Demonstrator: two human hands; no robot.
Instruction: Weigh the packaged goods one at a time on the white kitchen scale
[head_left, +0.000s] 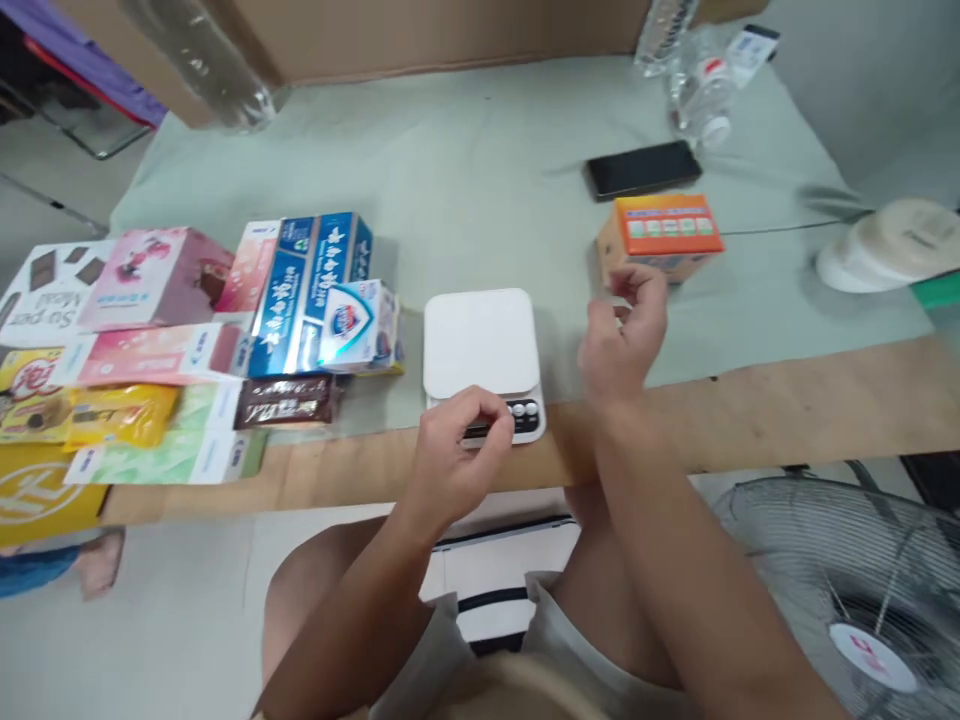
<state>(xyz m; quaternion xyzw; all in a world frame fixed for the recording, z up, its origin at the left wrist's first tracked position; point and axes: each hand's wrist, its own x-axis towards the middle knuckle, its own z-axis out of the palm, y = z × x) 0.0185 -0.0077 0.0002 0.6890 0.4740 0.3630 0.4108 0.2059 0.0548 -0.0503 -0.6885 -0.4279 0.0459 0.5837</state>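
Observation:
A white kitchen scale (481, 343) with a bare platform lies in front of me at the table's front edge. My left hand (461, 445) is over its black button panel, fingers curled and thumb close to the index finger, with nothing visible in them. It hides part of the display. To the right, my right hand (624, 335) is loosely closed, showing no object between the fingers. Just beyond its fingertips stands an orange box (670, 235); whether they touch it I cannot tell.
At left are blue toothpaste boxes (289, 290), a soap box (358, 325), a pink box (146, 280) and several snack packs. A black phone (643, 170), plastic bottle (709, 100) and white bottle (889, 247) are at right. A fan (847, 560) stands below the table edge.

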